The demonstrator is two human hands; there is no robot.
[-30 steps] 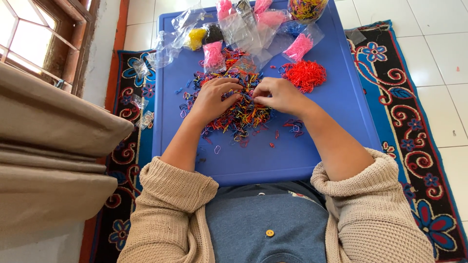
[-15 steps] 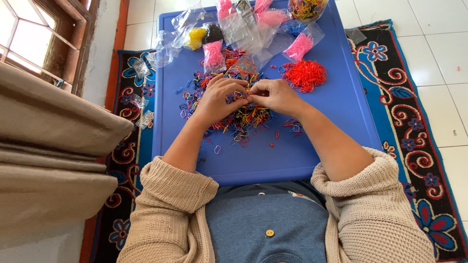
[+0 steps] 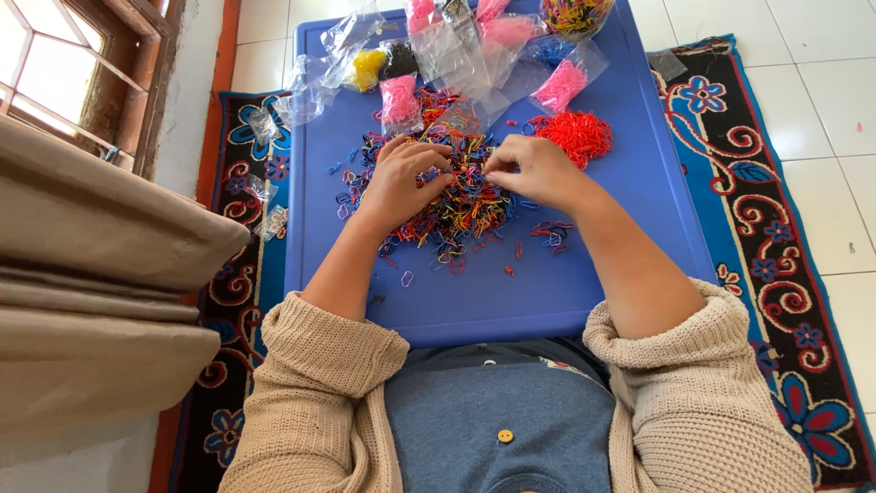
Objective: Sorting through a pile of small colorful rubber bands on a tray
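Left hand has curled in from a flatter spread on the mixed-colour band pile, fingers now bunched. Right hand has drawn its fingertips toward the left over the pile, nearer the blue tray's far edge.

A home room, white tiled floor, patterned rug with flowers, wooden-framed window, beige curtain, low blue plastic counter on the rug
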